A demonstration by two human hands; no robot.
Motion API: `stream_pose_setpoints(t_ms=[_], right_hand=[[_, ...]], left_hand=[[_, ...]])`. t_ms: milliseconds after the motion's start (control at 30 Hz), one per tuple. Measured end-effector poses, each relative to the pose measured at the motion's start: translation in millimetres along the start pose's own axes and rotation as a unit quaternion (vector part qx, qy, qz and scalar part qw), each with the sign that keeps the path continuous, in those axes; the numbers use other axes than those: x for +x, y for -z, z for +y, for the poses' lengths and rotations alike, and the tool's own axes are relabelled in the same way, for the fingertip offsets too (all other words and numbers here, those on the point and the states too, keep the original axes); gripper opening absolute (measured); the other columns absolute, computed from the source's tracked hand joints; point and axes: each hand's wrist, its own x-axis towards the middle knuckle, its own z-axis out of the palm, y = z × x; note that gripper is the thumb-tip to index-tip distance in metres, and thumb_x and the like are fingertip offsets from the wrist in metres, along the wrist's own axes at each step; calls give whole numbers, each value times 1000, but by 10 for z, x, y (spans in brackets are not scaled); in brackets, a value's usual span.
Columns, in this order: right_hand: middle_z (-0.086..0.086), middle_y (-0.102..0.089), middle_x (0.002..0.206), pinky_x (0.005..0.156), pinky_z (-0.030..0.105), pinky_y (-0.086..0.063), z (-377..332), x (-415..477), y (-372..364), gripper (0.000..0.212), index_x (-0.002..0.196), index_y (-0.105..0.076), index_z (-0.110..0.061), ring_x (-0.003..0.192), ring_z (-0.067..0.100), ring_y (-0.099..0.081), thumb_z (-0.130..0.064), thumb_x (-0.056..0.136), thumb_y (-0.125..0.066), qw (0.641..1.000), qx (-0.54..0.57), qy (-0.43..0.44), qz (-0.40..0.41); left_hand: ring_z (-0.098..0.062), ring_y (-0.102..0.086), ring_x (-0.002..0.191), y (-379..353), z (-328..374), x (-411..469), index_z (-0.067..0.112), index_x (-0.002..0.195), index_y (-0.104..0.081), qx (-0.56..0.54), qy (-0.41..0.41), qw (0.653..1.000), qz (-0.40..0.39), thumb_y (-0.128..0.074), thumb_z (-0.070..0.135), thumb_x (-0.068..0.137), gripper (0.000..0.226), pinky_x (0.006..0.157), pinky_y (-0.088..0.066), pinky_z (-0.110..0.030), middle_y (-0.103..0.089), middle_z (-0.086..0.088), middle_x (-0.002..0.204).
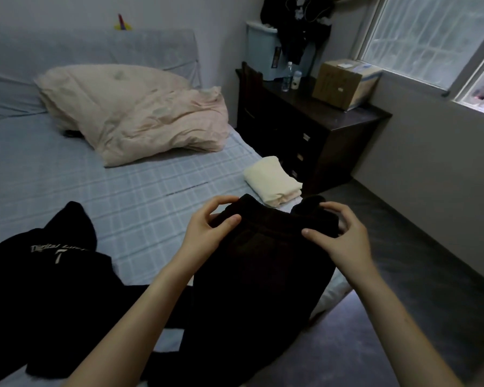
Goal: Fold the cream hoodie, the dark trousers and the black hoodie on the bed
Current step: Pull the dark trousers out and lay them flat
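While left hand (207, 229) and right hand (344, 237) pinch their far edge, dark trousers (257, 277) lie outstretched.
Length runs back toward the person.

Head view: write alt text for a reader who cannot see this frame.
The left hand and right hand each grip the top edge of the dark trousers, spread at the near edge of the bed. The cream hoodie lies folded just beyond them, and the black hoodie lies unfolded to the left.
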Motion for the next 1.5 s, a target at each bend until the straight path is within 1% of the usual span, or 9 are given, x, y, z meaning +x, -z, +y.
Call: stream_pose_setpoints(t_ms=[267, 433, 633, 767, 867, 967, 1100, 1333, 1500], right_hand=[[-23, -70, 100, 69, 14, -55, 292, 999, 32, 56, 114, -64, -32, 94, -3, -68, -14, 67, -90, 1000, -12, -24, 3], [-36, -65, 97, 66, 5, -49, 541, 1542, -268, 56, 116, -62, -30, 92, -12, -63, -13, 70, -89, 999, -13, -24, -44], [-20, -63, 115, 69, 5, -48, 1318, 1978, -973, 56, 117, -58, -45, 97, -17, -57, -30, 71, -86, 980, -66, -73, -172], [-19, -60, 113, 89, 21, -50, 1959, 2253, -1534, 59, 124, -57, -35, 104, -3, -58, -33, 73, -86, 950, -87, -120, -274], [-16, -65, 109, 80, 9, -47, 2255, 2402, -1863, 48, 118, -63, -29, 98, -6, -61, -30, 76, -85, 933, -73, -152, -319], [-11, -73, 96, 68, 9, -51, 2378, 2526, -2098, 25, 99, -69, -28, 85, -3, -68, -23, 79, -82, 925, -32, -179, -333], [0, -74, 93, 75, 24, -58, 2224, 2678, -2429, 19, 96, -70, -19, 84, 12, -72, -14, 81, -80, 913, 3, -201, -355], [-4, -75, 92, 65, 14, -53, 1585, 3103, -2982, 22, 102, -72, -17, 82, 6, -72, -17, 81, -80, 912, 103, -150, -368], [0, -63, 130, 84, 9, -48, 1833, 3417, -2995, 49, 134, -58, -16, 111, 11, -63, -32, 90, -71, 910, -13, -116, -398]], left_hand=[[-15, -74, 86, -206, -263, 1060, 36, 113, -68, -8, 14, 1000, 21, -70, 20, 92, 27, 66, -57, -22, -77, 0, 94], [-14, -74, 85, -36, -526, 1453, 37, 114, -68, -1, 35, 998, 56, -70, 20, 91, 28, 66, -56, -20, -77, 2, 94], [-17, -74, 78, 199, -1428, 1406, 36, 112, -68, 10, 157, 971, 180, -70, 17, 91, 28, 61, -55, -20, -77, 0, 86], [-20, -74, 76, 244, -2021, 1282, 34, 111, -69, 12, 225, 931, 286, -70, 17, 91, 27, 59, -56, -22, -76, 0, 84], [-20, -74, 79, 247, -2259, 1284, 32, 113, -69, -1, 246, 904, 350, -71, 16, 90, 28, 62, -57, -24, -76, -1, 85], [-22, -74, 83, 234, -2333, 1383, 27, 114, -70, -10, 246, 883, 401, -71, 14, 90, 27, 67, -59, -26, -76, -5, 88], [-22, -74, 79, 339, -2138, 1569, 28, 111, -71, -12, 219, 862, 458, -71, 14, 90, 26, 65, -57, -25, -76, -5, 83], [-21, -74, 85, 676, -1432, 1963, 31, 114, -69, 25, 119, 852, 510, -71, 19, 90, 27, 72, -60, -29, -76, -7, 91], [-7, -72, 90, 495, -1565, 2269, 27, 113, -68, 55, 88, 858, 504, -69, 13, 91, 27, 72, -55, -17, -75, 14, 95]])
